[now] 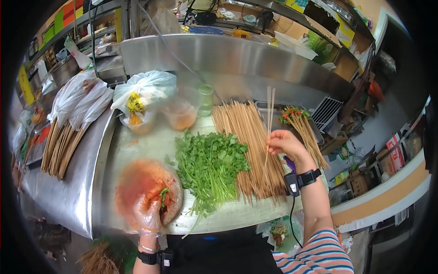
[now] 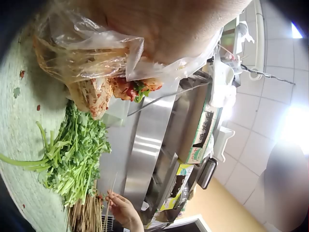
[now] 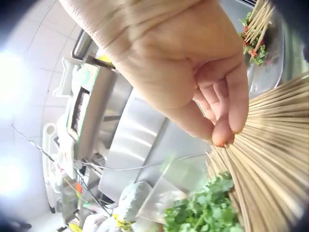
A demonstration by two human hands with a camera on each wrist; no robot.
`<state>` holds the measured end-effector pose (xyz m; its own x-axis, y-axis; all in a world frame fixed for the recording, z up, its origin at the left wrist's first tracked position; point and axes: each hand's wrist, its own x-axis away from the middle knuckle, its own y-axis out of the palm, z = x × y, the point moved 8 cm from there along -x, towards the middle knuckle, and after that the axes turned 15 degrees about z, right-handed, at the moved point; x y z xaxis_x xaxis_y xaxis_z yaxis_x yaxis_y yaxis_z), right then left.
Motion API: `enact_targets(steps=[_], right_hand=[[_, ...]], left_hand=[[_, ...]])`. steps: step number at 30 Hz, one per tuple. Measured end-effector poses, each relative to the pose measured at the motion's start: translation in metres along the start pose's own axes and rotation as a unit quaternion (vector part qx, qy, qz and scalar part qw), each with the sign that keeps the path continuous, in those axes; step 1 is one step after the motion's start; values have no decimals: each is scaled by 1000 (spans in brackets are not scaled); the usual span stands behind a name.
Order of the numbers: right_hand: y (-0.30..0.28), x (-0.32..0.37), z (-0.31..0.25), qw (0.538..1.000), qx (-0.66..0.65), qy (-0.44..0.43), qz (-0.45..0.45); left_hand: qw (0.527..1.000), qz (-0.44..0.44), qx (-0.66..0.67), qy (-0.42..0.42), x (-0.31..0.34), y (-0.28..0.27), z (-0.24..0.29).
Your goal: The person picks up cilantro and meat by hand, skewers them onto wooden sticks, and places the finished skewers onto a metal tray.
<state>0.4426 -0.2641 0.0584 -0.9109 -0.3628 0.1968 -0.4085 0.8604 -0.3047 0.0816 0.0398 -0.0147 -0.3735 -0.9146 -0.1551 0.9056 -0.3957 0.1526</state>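
Pale, slender wooden skewers [image 1: 269, 109], pinched by the fingers of the bare right hand [image 1: 288, 145], run twelve-to-six; the plastic-gloved left hand [image 1: 148, 213], fingers gripping red-sauced food [image 2: 126, 90], lies at eight o'clock.

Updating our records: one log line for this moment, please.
left hand: holds red-coated food; right hand: pinches skewers; leafy greens: between bowl and skewer pile

Striped slv [image 1: 315, 253], blk R wrist cam [image 1: 292, 183] w/ cable [image 1: 291, 215], clear L glove [image 1: 147, 215]

A green container [image 1: 205, 99] stands before steel panelling [image 1: 246, 57].
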Motion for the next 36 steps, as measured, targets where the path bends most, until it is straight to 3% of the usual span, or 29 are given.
enact_targets(steps=[4,7,10,15,17,18,23,28,33,36], right_hand=[[1,29,-33,974,-222,-35,-22],[-2,38,-40,944,-321,-78,16],[0,43,-37,927,-359,-91,61],[50,66,-23,924,-366,-80,78],[92,88,-17,926,-360,-92,65],[114,99,-13,923,-368,-98,53],[193,149,-5,913,-395,-105,2],[200,166,-8,918,-365,-145,-47],[210,200,-21,903,-307,-233,-192],[228,206,-17,905,-287,-181,-255]], left_hand=[[1000,15,-9,6,1,-2,2],[1000,13,13,13,2,3,7],[997,-17,-58,40,1,4,10],[997,42,-59,5,0,-4,10],[985,83,117,-96,-3,-8,-3],[973,72,200,-92,-7,-12,-8],[926,154,317,-134,-16,-26,-19],[921,89,331,-182,-11,-18,-5],[925,126,315,-172,-13,-19,-11],[937,123,286,-158,-12,-17,-7]])
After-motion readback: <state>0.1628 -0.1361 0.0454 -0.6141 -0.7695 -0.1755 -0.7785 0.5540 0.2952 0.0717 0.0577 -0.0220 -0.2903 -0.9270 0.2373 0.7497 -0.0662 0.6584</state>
